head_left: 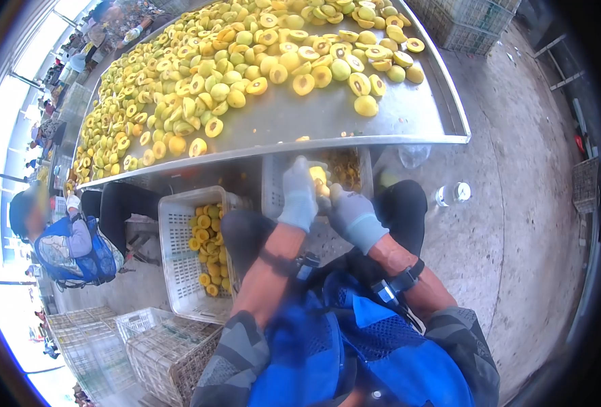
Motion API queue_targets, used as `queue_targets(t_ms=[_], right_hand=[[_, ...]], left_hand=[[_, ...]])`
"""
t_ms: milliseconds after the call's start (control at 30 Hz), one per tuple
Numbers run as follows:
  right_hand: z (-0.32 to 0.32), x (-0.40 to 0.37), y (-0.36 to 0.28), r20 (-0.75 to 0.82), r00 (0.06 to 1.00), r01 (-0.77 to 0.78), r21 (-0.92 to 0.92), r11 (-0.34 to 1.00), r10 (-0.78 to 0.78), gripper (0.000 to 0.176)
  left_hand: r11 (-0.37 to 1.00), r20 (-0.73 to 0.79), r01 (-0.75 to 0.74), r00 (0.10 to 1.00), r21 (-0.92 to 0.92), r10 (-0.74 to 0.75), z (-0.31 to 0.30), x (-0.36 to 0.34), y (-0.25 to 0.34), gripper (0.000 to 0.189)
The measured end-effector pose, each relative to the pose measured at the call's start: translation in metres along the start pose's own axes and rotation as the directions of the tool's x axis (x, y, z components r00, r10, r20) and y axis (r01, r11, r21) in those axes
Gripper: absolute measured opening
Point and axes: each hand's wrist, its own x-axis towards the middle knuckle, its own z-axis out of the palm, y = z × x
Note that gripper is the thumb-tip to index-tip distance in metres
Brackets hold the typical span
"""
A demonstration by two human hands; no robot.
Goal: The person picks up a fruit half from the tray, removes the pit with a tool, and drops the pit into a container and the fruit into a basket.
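Observation:
My left hand [300,193], in a pale knit glove, is closed around a yellow fruit half [319,178] just below the table's front edge. Close beside it on the right, my gloved right hand [352,211] is closed, its fingers near the fruit; what it grips is hidden. Under both hands stands a pale crate [271,186] with brown and yellow scraps [344,169] in it. To the left, a white crate [171,258] holds several yellow fruit halves [209,247]. Many yellow-green halves [226,74] lie on the metal table [409,112], some with brown pits showing.
A person in a blue vest [76,251] sits at the left. Stacked crates [168,349] stand at the lower left, with more crates [467,27] at the upper right. A clear jar [454,193] and a plastic bag [414,155] are on the floor at right.

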Motion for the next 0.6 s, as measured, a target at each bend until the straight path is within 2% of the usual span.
queue_targets(t_ms=[233,333,367,433,467,500,567,600], right_hand=[[0.005,0.004,0.004,0.070,0.997,-0.009,-0.059,0.998,0.013,0.033],[0.014,0.006,0.011,0.092,0.996,-0.009,-0.062,0.998,0.015,0.028],[0.017,0.006,0.014,0.099,0.995,-0.008,-0.070,0.998,0.015,0.027],[0.022,0.009,0.018,0.112,0.994,-0.004,-0.086,0.996,0.013,0.024],[0.021,0.012,0.018,0.129,0.991,-0.007,-0.099,0.995,0.020,0.023],[0.021,0.013,0.017,0.147,0.989,-0.012,-0.112,0.994,0.029,0.023],[0.028,0.014,0.022,0.167,0.985,-0.010,-0.124,0.992,0.031,0.022],[0.035,0.017,0.025,0.165,0.986,0.000,-0.124,0.992,0.020,0.022]], left_hand=[[0.981,-0.014,0.120,0.993,0.150,-0.119,-0.009,0.019,-0.007,0.048],[0.969,-0.011,0.093,0.996,0.227,-0.093,-0.018,0.033,-0.023,0.054],[0.945,-0.009,-0.011,1.000,0.327,0.015,-0.023,0.044,-0.034,0.052],[0.833,0.029,-0.210,0.973,0.511,0.228,-0.030,0.064,-0.052,0.047],[0.695,0.021,-0.248,0.948,0.675,0.317,-0.030,0.068,-0.057,0.048],[0.524,0.033,-0.260,0.915,0.811,0.402,-0.028,0.068,-0.061,0.049],[0.326,0.045,-0.223,0.878,0.918,0.476,-0.027,0.068,-0.069,0.052],[0.320,0.026,-0.203,0.878,0.925,0.479,-0.028,0.074,-0.074,0.053]])
